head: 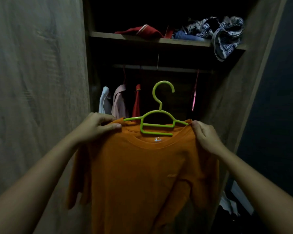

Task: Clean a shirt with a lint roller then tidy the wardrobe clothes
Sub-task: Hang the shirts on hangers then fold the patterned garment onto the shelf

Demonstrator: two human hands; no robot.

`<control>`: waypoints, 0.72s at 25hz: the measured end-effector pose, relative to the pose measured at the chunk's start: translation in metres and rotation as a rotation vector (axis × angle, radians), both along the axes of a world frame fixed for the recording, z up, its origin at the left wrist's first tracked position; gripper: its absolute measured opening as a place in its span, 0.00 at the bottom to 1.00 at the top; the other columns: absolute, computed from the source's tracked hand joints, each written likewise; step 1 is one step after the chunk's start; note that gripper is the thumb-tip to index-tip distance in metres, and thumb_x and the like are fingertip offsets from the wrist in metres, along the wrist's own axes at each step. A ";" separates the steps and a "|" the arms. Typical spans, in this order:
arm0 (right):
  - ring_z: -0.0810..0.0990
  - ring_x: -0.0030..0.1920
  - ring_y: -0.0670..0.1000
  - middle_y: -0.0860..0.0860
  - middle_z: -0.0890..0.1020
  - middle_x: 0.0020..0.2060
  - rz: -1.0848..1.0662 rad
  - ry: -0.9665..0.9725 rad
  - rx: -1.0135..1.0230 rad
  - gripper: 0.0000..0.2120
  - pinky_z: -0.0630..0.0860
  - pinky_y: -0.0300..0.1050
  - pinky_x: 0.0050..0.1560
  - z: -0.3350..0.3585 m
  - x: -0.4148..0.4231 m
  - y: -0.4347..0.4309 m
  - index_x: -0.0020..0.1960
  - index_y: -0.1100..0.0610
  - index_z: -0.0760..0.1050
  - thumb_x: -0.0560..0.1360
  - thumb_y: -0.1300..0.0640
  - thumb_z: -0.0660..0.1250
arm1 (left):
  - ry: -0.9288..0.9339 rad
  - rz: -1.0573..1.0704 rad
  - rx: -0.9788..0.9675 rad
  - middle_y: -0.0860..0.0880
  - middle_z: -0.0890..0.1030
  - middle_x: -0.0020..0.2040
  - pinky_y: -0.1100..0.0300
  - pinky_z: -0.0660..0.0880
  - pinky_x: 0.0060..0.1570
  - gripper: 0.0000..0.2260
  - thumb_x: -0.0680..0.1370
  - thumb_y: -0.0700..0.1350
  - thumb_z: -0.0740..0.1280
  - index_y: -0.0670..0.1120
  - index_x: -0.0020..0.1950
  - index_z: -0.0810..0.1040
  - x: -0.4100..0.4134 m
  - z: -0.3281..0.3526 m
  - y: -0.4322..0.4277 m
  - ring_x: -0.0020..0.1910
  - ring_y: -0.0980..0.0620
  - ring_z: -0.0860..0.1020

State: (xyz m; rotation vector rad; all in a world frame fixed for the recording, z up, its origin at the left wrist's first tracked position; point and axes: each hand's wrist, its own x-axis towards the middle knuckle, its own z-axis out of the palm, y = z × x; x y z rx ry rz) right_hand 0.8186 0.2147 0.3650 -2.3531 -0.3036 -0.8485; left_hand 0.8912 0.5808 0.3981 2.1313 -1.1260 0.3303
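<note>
Legible text: none.

Item 1: orange shirt (142, 174), small pale printed mark inside the back of the neck, midway between the left grip (95, 127) and the right grip (204, 137) and slightly below both; too small and blurred to read, possibly a brand logo.

Item 2: same shirt, faint chest mark below the right grip; unreadable.

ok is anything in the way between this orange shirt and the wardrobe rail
Nothing visible blocks it. The shirt on its green hanger, held by the left hand and right hand, sits below a free stretch of rail, between the red garment and the pink hanger.
</note>
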 end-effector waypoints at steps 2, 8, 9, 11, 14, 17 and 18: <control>0.74 0.30 0.45 0.49 0.74 0.28 0.023 0.021 -0.046 0.20 0.69 0.38 0.33 0.000 0.002 -0.003 0.39 0.42 0.71 0.77 0.35 0.46 | -0.010 0.013 -0.050 0.64 0.81 0.47 0.71 0.75 0.42 0.25 0.66 0.74 0.59 0.57 0.47 0.79 -0.003 -0.002 0.002 0.46 0.61 0.80; 0.76 0.30 0.41 0.46 0.76 0.30 -0.108 0.126 0.063 0.32 0.69 0.36 0.34 -0.028 -0.009 -0.040 0.38 0.45 0.71 0.66 0.22 0.42 | -0.039 0.176 -0.158 0.67 0.81 0.44 0.73 0.75 0.40 0.06 0.73 0.62 0.65 0.66 0.46 0.80 -0.009 0.000 0.018 0.44 0.66 0.80; 0.77 0.31 0.40 0.48 0.78 0.32 -0.141 0.175 0.063 0.30 0.70 0.37 0.35 -0.032 -0.009 -0.041 0.40 0.46 0.72 0.68 0.24 0.44 | -0.037 0.202 -0.138 0.66 0.82 0.42 0.73 0.74 0.38 0.04 0.75 0.58 0.66 0.64 0.44 0.81 -0.010 0.003 0.018 0.43 0.67 0.79; 0.79 0.37 0.45 0.53 0.81 0.40 -0.366 0.257 -0.035 0.22 0.73 0.43 0.38 -0.032 -0.003 -0.041 0.46 0.49 0.74 0.77 0.36 0.49 | -0.033 0.262 -0.090 0.61 0.81 0.37 0.74 0.72 0.35 0.04 0.75 0.52 0.65 0.60 0.43 0.79 -0.013 0.005 0.012 0.41 0.66 0.79; 0.76 0.53 0.53 0.56 0.76 0.54 -0.534 0.159 -0.164 0.13 0.72 0.49 0.53 -0.014 0.011 -0.014 0.58 0.56 0.72 0.79 0.50 0.57 | -0.069 0.352 -0.094 0.58 0.79 0.38 0.72 0.71 0.33 0.08 0.77 0.51 0.65 0.50 0.48 0.81 -0.017 0.000 -0.011 0.37 0.61 0.78; 0.76 0.58 0.51 0.53 0.77 0.57 -0.137 0.132 0.011 0.13 0.72 0.45 0.57 0.016 0.019 0.045 0.62 0.55 0.72 0.79 0.52 0.59 | -0.149 0.489 -0.072 0.56 0.76 0.36 0.67 0.67 0.32 0.12 0.77 0.54 0.64 0.48 0.50 0.81 -0.015 -0.011 -0.047 0.35 0.61 0.74; 0.76 0.58 0.51 0.52 0.78 0.58 -0.008 0.245 0.183 0.14 0.72 0.45 0.59 0.028 0.022 0.063 0.63 0.54 0.71 0.80 0.52 0.58 | -0.158 0.523 -0.086 0.56 0.75 0.35 0.67 0.65 0.32 0.12 0.77 0.54 0.64 0.48 0.50 0.80 -0.013 -0.013 -0.060 0.35 0.62 0.73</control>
